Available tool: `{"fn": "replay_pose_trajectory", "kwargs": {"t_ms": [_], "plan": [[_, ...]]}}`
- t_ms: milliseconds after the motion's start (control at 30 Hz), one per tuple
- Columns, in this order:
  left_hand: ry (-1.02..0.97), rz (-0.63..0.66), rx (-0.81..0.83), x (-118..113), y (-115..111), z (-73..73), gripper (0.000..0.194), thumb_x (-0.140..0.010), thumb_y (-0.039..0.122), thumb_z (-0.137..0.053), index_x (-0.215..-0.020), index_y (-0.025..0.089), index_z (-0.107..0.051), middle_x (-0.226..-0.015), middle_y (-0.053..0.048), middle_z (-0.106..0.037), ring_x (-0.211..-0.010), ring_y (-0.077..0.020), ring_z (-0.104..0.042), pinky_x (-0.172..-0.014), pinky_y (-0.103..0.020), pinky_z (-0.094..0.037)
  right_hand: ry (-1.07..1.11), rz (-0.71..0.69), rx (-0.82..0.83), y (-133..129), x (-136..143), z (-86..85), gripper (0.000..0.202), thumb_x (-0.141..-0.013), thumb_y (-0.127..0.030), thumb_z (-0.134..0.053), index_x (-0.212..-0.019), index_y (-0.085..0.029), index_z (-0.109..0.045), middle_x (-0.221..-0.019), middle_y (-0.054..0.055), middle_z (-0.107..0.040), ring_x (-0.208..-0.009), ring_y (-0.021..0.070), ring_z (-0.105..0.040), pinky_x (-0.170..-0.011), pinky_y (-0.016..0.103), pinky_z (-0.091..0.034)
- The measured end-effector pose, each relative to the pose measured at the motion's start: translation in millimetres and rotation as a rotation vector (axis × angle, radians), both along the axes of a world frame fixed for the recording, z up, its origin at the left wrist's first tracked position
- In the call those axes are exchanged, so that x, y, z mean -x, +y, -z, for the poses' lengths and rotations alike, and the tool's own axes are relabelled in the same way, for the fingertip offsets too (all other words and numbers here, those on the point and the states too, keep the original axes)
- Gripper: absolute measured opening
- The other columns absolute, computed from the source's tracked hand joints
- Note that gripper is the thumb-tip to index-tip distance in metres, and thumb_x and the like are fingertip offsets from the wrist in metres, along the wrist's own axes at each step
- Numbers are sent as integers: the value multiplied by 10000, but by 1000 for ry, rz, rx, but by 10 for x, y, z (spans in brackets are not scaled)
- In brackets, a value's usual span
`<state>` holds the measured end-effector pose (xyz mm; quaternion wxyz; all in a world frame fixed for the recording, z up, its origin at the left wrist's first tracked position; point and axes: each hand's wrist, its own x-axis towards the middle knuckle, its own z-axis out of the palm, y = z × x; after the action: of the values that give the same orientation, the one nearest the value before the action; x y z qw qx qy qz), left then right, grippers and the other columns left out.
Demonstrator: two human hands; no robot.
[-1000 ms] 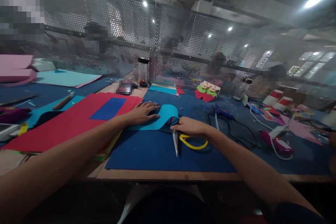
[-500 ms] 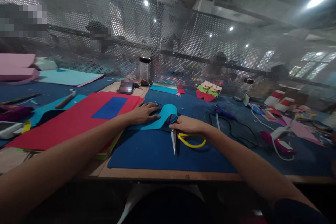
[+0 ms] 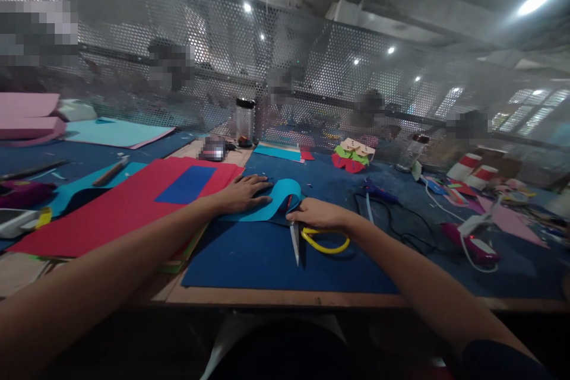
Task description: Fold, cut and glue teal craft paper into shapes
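My left hand (image 3: 244, 193) lies flat, fingers spread, on a turquoise sheet (image 3: 285, 193) of foam or card, pressing its left part down. The sheet's right end curls up and over into a loop. At that loop my right hand (image 3: 314, 214) is closed on a pair of scissors with yellow handles (image 3: 327, 241). One blade (image 3: 295, 244) points towards me below the fingers. A small orange-red bit shows inside the curl; the rest of the scissors is hidden by hand and sheet. Under all this lies a dark blue mat (image 3: 267, 267).
Left of my hand lie a large red sheet (image 3: 111, 208) and a blue rectangle (image 3: 187, 184). A glass jar (image 3: 244, 124) stands behind. To the right are a blue glue gun (image 3: 380, 191), its cord and a magenta tool (image 3: 469, 243). A perforated metal screen (image 3: 307, 65) crosses the back.
Almost nothing differs. Both hands, the curled sheet and the scissors hold their places; the whole view has shifted very slightly.
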<state>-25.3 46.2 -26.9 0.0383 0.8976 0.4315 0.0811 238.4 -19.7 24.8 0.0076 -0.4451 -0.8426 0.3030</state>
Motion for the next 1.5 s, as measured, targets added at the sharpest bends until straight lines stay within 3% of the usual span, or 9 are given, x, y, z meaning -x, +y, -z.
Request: {"fn": "replay_pose_trajectory", "kwargs": {"t_ms": [300,533,633,833,967,1067,1200,1333,1500], "plan": [[-41,38,8,-114,-45,10,647,-1028,620,-357,-1557,252,-415,-1634,-109,-413,-1506,-328,-355,-1226,-527,-230,12,-7,-29,44,-115,61,380,-957,-410,-511,-661,-191,-418,-646,-39,-381,-632,119,-358,-613,282,-267],[-58,62,67,-6,-157,-186,775,-943,694,-499,-1545,209,-436,-1578,-112,-495,-1400,-315,-503,-1162,-398,-381,12,-19,-44,38,-123,45,374,-957,-404,-522,-666,-187,-429,-658,-31,-400,-655,123,-403,-620,275,-273],[-52,61,88,5,-196,-218,794,-943,686,-504,-1568,208,-400,-1608,-115,-457,-1426,-333,-473,-1170,-432,-374,-35,-1,-42,42,-124,37,420,-963,-430,-514,-638,-191,-396,-631,-36,-366,-625,112,-366,-603,276,-254],[-72,88,88,-95,-168,-123,709,-974,629,-482,-1557,232,-408,-1603,-111,-464,-1479,-330,-407,-1222,-493,-285,-8,-39,-15,93,-227,54,404,-948,-455,-498,-656,-201,-381,-628,-44,-332,-608,110,-330,-584,276,-237],[-108,120,71,-106,-144,-127,663,-975,609,-495,-1518,229,-465,-1595,-104,-475,-1470,-305,-421,-1221,-440,-305,41,-67,-7,131,-279,84,372,-933,-456,-499,-680,-198,-409,-659,-35,-361,-644,121,-352,-608,271,-275],[-108,132,77,-59,-133,-152,634,-987,607,-479,-1495,229,-502,-1618,-95,-444,-1487,-295,-398,-1222,-426,-310,52,-66,-17,135,-269,94,358,-925,-442,-518,-683,-193,-432,-669,-25,-397,-656,129,-373,-621,272,-300],[-68,130,125,61,-106,-195,706,-954,689,-500,-1534,288,-468,-1669,-70,-362,-1543,-331,-295,-1240,-505,-270,61,-45,-45,112,-232,82,363,-923,-448,-544,-682,-183,-485,-666,-6,-447,-674,146,-411,-630,278,-323],[-71,121,259,238,-91,-340,856,-862,730,-625,-1589,362,-364,-1691,-45,-313,-1544,-333,-299,-1227,-485,-319,47,-31,-50,94,-216,67,363,-919,-447,-562,-680,-181,-502,-651,0,-455,-674,152,-418,-625,279,-326],[3,151,370,407,-104,-521,979,-733,690,-783,-1578,396,-386,-1706,-40,-267,-1547,-374,-273,-1232,-520,-304,30,-51,-41,91,-230,60,391,-931,-453,-530,-655,-190,-442,-643,-17,-414,-643,132,-385,-604,277,-298]]}}
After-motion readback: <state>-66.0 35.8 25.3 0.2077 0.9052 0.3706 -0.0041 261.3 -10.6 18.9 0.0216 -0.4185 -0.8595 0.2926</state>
